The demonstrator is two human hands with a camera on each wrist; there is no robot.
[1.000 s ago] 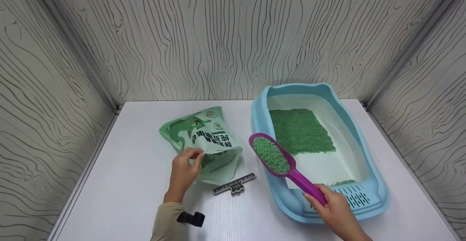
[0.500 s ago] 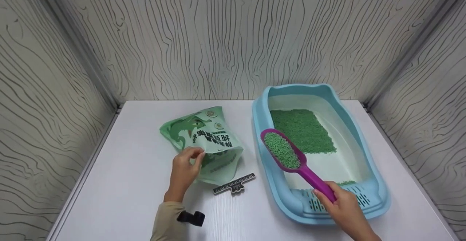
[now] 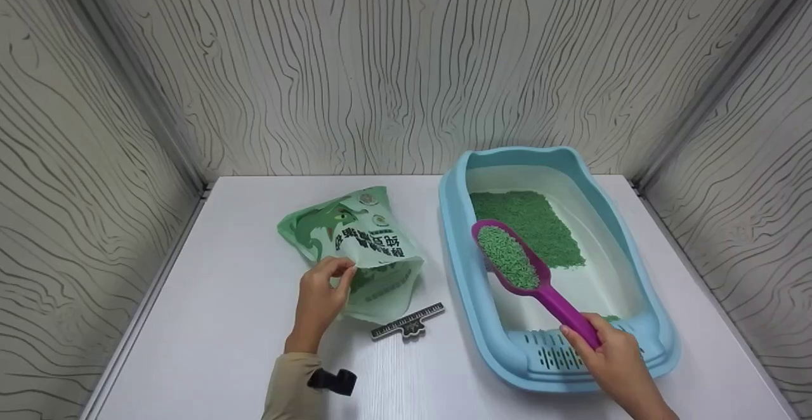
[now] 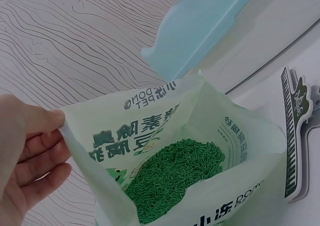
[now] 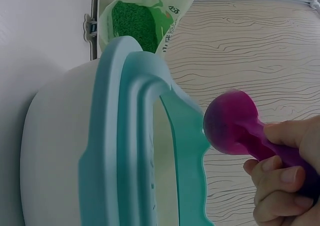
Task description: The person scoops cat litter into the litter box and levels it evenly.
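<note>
My left hand (image 3: pixel 325 290) pinches the rim of an open green bag (image 3: pixel 361 236) between thumb and fingers. Green pellet litter (image 4: pixel 172 173) shows inside the bag in the left wrist view. My right hand (image 3: pixel 609 353) grips the handle of a purple scoop (image 3: pixel 558 302), heaped with green pellets (image 3: pixel 507 256). The scoop hangs over the left side of a blue litter box (image 3: pixel 453 217) with a white inside. A patch of green litter (image 3: pixel 523 220) covers the far part of the box's floor. In the right wrist view the scoop's (image 5: pixel 232 121) underside faces the camera, hiding its load.
A dark bar-shaped clip (image 3: pixel 408 321) lies on the white table (image 3: pixel 222 318) between the bag and the box. Patterned panels (image 3: pixel 406 65) close off the back and both sides. A slotted step (image 3: pixel 552 356) forms the box's near end.
My right hand has carried the full scoop rightward and slightly away, from across the box's left rim to over its inside. The left hand and the bag have stayed put.
</note>
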